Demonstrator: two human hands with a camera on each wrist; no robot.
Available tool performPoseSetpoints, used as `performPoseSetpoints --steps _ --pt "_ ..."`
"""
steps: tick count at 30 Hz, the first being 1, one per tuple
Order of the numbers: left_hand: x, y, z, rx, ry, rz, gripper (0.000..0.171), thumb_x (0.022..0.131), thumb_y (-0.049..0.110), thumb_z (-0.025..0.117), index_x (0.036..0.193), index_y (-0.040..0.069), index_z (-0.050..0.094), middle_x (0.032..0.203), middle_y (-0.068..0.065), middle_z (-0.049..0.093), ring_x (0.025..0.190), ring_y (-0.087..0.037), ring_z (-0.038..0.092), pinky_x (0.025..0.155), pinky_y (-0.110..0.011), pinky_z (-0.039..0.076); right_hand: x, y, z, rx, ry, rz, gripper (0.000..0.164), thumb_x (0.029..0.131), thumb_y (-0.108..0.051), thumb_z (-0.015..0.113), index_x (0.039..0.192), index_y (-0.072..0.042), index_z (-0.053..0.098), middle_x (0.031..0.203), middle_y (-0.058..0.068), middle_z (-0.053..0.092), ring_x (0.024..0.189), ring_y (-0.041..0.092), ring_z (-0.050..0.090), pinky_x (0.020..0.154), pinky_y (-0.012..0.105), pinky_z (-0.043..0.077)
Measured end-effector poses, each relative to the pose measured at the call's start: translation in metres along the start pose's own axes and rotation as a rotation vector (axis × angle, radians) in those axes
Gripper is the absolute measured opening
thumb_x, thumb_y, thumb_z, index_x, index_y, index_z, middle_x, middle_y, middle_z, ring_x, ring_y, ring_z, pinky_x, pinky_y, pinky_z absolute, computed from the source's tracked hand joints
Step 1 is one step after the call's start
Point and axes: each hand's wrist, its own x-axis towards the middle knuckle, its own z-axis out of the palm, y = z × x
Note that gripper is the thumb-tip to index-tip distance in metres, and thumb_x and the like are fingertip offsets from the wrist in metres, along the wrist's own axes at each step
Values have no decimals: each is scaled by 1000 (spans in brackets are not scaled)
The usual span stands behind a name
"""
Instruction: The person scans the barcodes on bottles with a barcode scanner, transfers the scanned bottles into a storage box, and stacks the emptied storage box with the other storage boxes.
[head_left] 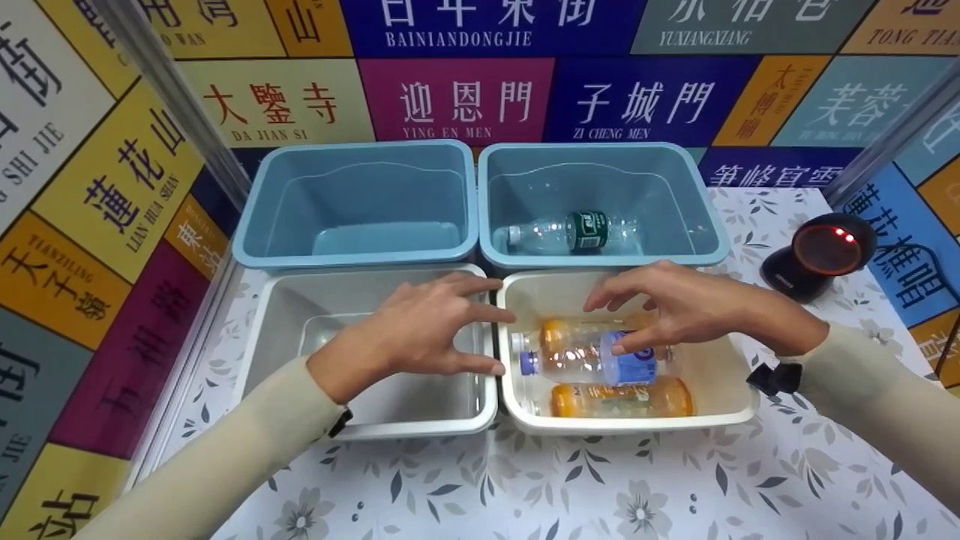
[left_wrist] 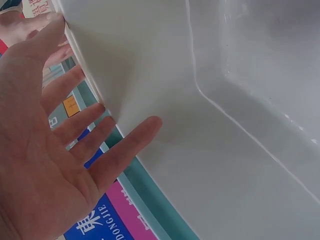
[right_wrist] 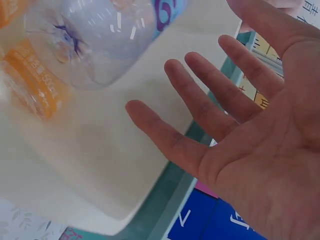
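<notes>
My left hand (head_left: 431, 330) hovers over the left cream bin (head_left: 259, 337), fingers spread towards the rim where the two cream bins meet. Nothing is held in it; the left wrist view shows its bare palm (left_wrist: 55, 165). Over the right cream bin (head_left: 630, 426) is my right hand (head_left: 686, 304), also holding nothing, its fingers loosely extended. Below it lies a clear bottle (head_left: 570, 364) with a purple cap and purple-blue label; the thumb overlaps the label in the head view. Bottles with orange labels lie on either side, one in front (head_left: 660, 397) and one behind (head_left: 559, 331), partly hidden.
Behind stand two blue bins, the left one (head_left: 356, 260) and the right one (head_left: 600, 260), the latter with a green-labelled clear bottle (head_left: 589, 231) inside. A black scanner-like device (head_left: 821, 255) with red lights stands at the right on the floral table (head_left: 570, 487). Printed panels surround the back and sides.
</notes>
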Motion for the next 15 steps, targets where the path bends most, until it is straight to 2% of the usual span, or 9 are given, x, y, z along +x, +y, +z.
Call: performPoseSetpoints --steps 4,11,15 --pt "0 0 1 5 9 8 71 91 76 72 152 41 63 173 -3 44 159 -29 43 86 -60 63 5 3 4 -44 -23 -25 56 88 -41 91 137 -20 73 133 -1 76 121 28 75 100 55 62" --pt "0 0 1 7 10 12 70 91 76 71 151 41 64 173 -3 44 159 -30 43 86 -59 64 7 4 7 -52 -68 0 60 87 -49 90 137 -21 72 134 -2 76 121 27 74 102 56 60" --pt "0 -1 1 5 7 12 71 91 76 71 152 41 63 173 -3 44 159 -30 42 86 -58 64 8 4 11 -81 -88 -11 61 86 -46 92 137 -20 72 132 -2 77 118 25 75 100 53 62"
